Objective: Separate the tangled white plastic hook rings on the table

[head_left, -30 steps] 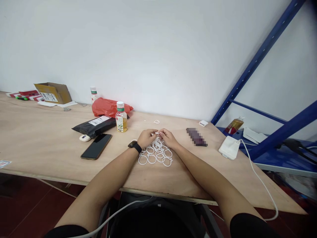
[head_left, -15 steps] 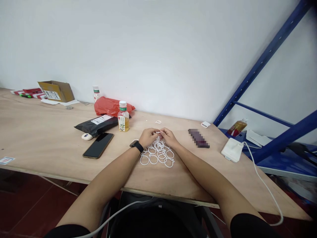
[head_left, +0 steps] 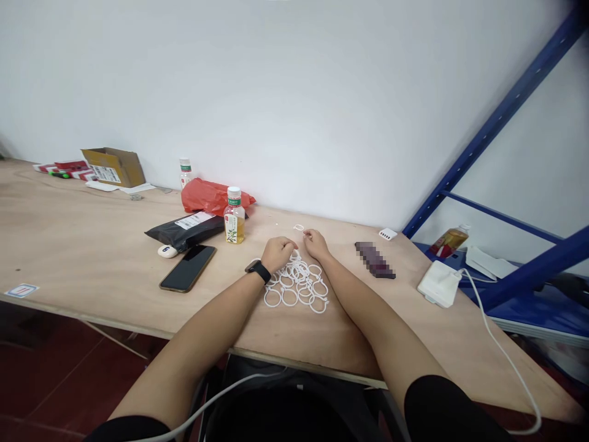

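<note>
A bunch of white plastic rings (head_left: 289, 297), each with a small knob, lies overlapping on the wooden table, linked or piled together. At its far end my left hand (head_left: 278, 253), with a dark watch on the wrist, is closed in a pinch on a white ring of the bunch. My right hand (head_left: 317, 245) is at the far right of the bunch, fingers bent and slightly apart, with nothing visible in them. Just beyond its fingertips lies a single loose white ring (head_left: 299, 227), apart from the rest.
Left of the rings are a phone (head_left: 188, 268), a black parcel (head_left: 186, 231), a drink bottle (head_left: 234, 216) and a red bag (head_left: 207, 195). To the right lie a pixelated dark object (head_left: 375, 260) and a white charger (head_left: 439, 283) with a cable. A blue shelf frame (head_left: 488, 129) stands at right.
My right hand has let go near my left fingers and moved away, toward the loose ring. My left hand stays at the bunch. The whole view has shifted slightly.
</note>
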Demonstrator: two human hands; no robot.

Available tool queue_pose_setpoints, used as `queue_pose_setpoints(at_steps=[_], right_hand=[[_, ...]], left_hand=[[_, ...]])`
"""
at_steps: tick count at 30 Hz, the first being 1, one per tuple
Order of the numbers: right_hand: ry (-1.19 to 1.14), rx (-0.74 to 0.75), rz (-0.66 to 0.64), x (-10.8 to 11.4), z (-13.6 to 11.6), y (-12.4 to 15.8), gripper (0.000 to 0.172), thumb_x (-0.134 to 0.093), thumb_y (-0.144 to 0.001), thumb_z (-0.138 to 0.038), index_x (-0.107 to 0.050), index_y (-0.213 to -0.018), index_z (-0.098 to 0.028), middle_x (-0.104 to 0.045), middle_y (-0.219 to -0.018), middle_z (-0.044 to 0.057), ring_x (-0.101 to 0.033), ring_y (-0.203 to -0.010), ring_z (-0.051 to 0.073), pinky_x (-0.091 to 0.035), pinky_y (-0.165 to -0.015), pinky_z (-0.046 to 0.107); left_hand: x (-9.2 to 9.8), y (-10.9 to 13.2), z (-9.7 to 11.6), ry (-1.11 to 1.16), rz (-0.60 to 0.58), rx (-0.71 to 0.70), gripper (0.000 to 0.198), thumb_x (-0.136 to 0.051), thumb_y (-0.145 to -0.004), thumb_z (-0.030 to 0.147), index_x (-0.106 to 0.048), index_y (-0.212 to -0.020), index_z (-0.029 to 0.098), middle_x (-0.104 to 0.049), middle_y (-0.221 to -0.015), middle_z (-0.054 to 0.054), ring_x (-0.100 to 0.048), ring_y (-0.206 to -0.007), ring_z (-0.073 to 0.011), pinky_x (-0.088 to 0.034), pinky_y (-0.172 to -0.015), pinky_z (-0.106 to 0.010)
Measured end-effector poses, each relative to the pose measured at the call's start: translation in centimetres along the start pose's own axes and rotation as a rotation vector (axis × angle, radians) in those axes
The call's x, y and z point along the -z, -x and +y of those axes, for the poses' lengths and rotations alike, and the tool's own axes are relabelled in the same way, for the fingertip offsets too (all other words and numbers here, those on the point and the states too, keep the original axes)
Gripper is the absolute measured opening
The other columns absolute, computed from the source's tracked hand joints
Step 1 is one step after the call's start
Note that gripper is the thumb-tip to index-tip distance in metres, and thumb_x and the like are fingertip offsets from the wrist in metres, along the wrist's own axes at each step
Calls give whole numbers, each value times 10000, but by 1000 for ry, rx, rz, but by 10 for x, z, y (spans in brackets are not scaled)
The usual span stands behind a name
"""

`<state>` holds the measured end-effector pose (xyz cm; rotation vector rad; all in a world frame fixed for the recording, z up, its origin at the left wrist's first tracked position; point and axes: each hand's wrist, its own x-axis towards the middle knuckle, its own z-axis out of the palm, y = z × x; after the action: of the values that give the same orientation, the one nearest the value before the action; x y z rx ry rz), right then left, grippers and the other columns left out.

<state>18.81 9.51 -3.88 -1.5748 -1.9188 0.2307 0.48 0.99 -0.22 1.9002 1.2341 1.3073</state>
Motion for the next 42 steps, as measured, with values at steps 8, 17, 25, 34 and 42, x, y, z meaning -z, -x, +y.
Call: queue_pose_setpoints(at_steps=[8,17,25,34,42], right_hand=[[189,64,-199,-8,-4,-38,437,-535,-859,-177,-534,-1296,-183,-523,-1366,127,-554,-1151,263,-416,-978,357],[-24,232,-105,10,1,13,352,-484,-885,-161,-593,-1220,-161,-672,-1016,74,-605,-933,175,-465,-865,306],[-353,346,46,49,-13,79,250,-517,-919,-286,-704,-1078,-239,-675,-965,58,-621,-907,181,-488,-822,327],[-450,336,72,43,-30,89,241,-509,-929,-292,-708,-1054,-238,-659,-973,61,-622,-857,171,-514,-783,324],[-425,338,25,42,-37,93,220,-515,-911,-257,-706,-1019,-241,-670,-941,57,-625,-877,182,-513,-803,331]], left_hand=[[-1,3,-4,-139,-170,-8,316,-464,-795,187,-747,-935,174,-740,-838,-22,-668,-788,-165,-514,-780,-265],[-5,5,-6,-338,-133,-145,260,-534,-806,201,-733,-972,187,-686,-1031,-64,-631,-980,-200,-479,-940,-322],[-5,7,-3,-219,-121,-336,242,-580,-856,260,-704,-1048,182,-711,-1004,-59,-648,-829,-160,-520,-813,-294],[-6,7,0,-108,-64,-207,199,-598,-807,190,-724,-960,172,-736,-905,-37,-585,-624,-105,-495,-651,-235],[-5,9,5,-30,-91,-105,151,-586,-728,173,-701,-820,139,-686,-721,-6,-566,-610,-99,-443,-593,-205]])
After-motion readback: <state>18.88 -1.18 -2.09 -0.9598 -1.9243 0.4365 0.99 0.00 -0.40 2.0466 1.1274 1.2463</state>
